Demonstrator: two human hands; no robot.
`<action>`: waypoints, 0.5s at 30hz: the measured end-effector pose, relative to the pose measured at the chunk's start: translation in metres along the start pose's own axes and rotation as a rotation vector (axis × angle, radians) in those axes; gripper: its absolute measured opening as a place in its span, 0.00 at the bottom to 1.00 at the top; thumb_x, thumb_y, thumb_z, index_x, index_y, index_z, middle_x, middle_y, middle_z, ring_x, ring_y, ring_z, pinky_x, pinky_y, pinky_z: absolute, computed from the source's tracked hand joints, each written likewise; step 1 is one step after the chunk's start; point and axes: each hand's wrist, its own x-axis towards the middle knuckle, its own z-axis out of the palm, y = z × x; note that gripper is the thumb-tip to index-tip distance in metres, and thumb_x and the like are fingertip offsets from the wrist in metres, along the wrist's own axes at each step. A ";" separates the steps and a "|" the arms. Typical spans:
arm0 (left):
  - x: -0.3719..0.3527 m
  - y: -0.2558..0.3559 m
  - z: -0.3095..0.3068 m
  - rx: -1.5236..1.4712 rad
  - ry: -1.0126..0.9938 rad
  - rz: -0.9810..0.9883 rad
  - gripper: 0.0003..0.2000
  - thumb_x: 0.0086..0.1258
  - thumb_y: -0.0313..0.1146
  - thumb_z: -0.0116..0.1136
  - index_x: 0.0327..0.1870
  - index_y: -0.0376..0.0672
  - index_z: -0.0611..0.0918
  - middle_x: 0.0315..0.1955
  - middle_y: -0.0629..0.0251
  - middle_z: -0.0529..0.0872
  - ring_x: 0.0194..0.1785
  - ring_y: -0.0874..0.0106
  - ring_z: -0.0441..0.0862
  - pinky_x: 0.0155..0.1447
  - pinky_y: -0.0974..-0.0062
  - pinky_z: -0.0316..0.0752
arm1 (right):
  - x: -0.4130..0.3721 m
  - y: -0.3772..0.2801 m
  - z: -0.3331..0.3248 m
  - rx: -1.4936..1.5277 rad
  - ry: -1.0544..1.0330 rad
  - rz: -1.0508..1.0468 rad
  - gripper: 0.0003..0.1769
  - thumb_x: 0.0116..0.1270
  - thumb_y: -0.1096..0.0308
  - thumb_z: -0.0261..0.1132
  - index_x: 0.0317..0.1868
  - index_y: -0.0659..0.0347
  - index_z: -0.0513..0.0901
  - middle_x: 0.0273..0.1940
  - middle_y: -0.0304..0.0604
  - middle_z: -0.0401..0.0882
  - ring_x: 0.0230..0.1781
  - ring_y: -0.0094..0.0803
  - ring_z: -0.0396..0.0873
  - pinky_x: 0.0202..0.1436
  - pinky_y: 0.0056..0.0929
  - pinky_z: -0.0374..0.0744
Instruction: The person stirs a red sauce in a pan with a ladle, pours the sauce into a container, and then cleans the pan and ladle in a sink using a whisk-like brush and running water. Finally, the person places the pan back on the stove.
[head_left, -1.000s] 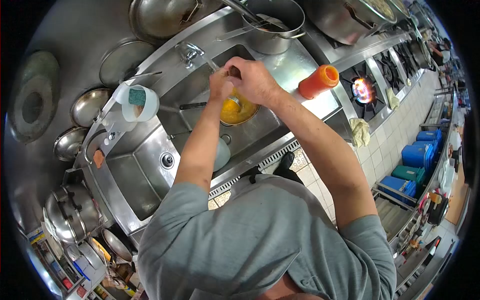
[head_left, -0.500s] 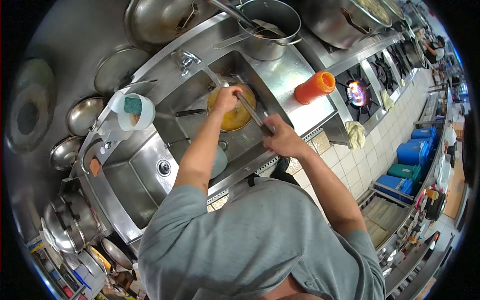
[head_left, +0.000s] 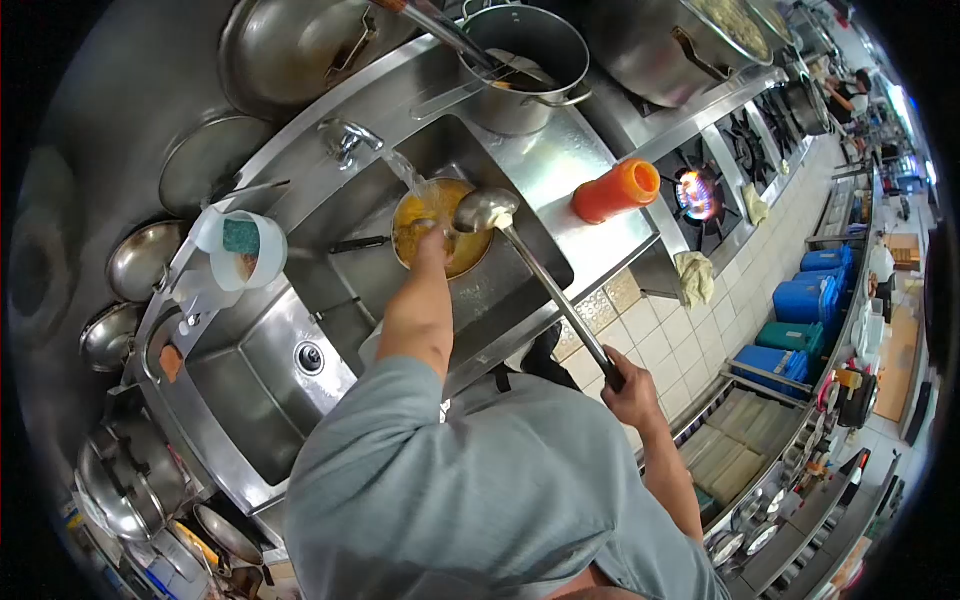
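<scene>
My right hand [head_left: 632, 390] is wrapped around the dark grip at the end of a long metal ladle [head_left: 553, 285]. The ladle slants up to the left, and its round bowl hangs over the right edge of a pan [head_left: 470, 262]. That pan stands in the sink, holding yellowish liquid, with a dark handle sticking out to the left. My left hand [head_left: 432, 245] reaches into the pan; its fingers are blurred and partly hidden by the liquid. Water streams from the faucet [head_left: 350, 138] into the pan, just beyond my left hand.
An orange-red squeeze bottle [head_left: 615, 192] sits on the counter right of the sink [head_left: 530, 240]. Beyond it burns a lit gas burner [head_left: 697, 194]. A deep pot [head_left: 525, 105] stands behind the sink. At left is a white container [head_left: 262, 255] with a green scouring pad.
My right hand has drawn back toward my body and right, lifting the ladle's bowl into sight above the pan. My left hand has moved off the ladle and down into the pan.
</scene>
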 end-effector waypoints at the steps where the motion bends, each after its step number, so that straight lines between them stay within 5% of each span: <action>1: -0.028 0.008 0.007 -0.161 -0.120 -0.189 0.25 0.75 0.45 0.61 0.68 0.42 0.77 0.62 0.57 0.82 0.62 0.59 0.80 0.58 0.61 0.79 | -0.006 0.008 0.000 0.004 0.032 -0.017 0.37 0.52 0.74 0.66 0.68 0.58 0.78 0.27 0.49 0.79 0.24 0.39 0.79 0.35 0.33 0.80; 4: 0.165 -0.073 0.035 0.158 -0.121 0.149 0.23 0.77 0.45 0.55 0.69 0.46 0.77 0.64 0.56 0.81 0.62 0.58 0.81 0.64 0.57 0.76 | -0.025 0.011 0.000 0.112 0.142 -0.042 0.36 0.52 0.77 0.66 0.67 0.61 0.78 0.25 0.40 0.77 0.22 0.27 0.74 0.33 0.25 0.77; 5: 0.212 -0.106 0.061 0.475 0.024 0.437 0.24 0.77 0.44 0.54 0.70 0.46 0.77 0.65 0.55 0.81 0.63 0.57 0.81 0.66 0.56 0.74 | -0.025 0.011 0.001 0.100 0.132 -0.044 0.36 0.52 0.77 0.66 0.67 0.61 0.78 0.25 0.40 0.77 0.22 0.27 0.74 0.33 0.25 0.77; 7: 0.270 -0.150 0.101 1.293 0.774 0.794 0.24 0.75 0.41 0.52 0.71 0.45 0.76 0.65 0.51 0.81 0.66 0.57 0.80 0.71 0.52 0.71 | -0.022 0.002 0.010 0.276 0.277 -0.130 0.36 0.52 0.80 0.64 0.67 0.63 0.78 0.25 0.34 0.74 0.23 0.19 0.72 0.32 0.21 0.75; 8: 0.236 -0.139 0.087 1.312 0.491 0.821 0.24 0.75 0.40 0.51 0.71 0.46 0.76 0.65 0.52 0.82 0.66 0.56 0.80 0.72 0.52 0.70 | -0.013 -0.011 0.009 0.228 0.323 -0.141 0.35 0.56 0.80 0.63 0.68 0.64 0.77 0.25 0.33 0.72 0.24 0.19 0.71 0.32 0.20 0.74; 10: 0.007 -0.029 0.025 1.217 -0.118 0.747 0.22 0.76 0.36 0.49 0.70 0.49 0.76 0.63 0.53 0.83 0.65 0.55 0.80 0.75 0.51 0.68 | 0.017 -0.039 0.003 0.247 0.350 -0.176 0.33 0.62 0.80 0.62 0.71 0.66 0.75 0.25 0.35 0.70 0.25 0.19 0.70 0.31 0.21 0.73; 15: -0.043 -0.018 -0.022 1.507 -0.184 0.878 0.20 0.73 0.30 0.49 0.65 0.50 0.78 0.58 0.54 0.85 0.64 0.56 0.81 0.69 0.55 0.74 | 0.103 -0.125 -0.040 0.071 0.351 -0.224 0.33 0.65 0.76 0.62 0.72 0.69 0.71 0.32 0.52 0.81 0.27 0.32 0.80 0.35 0.32 0.78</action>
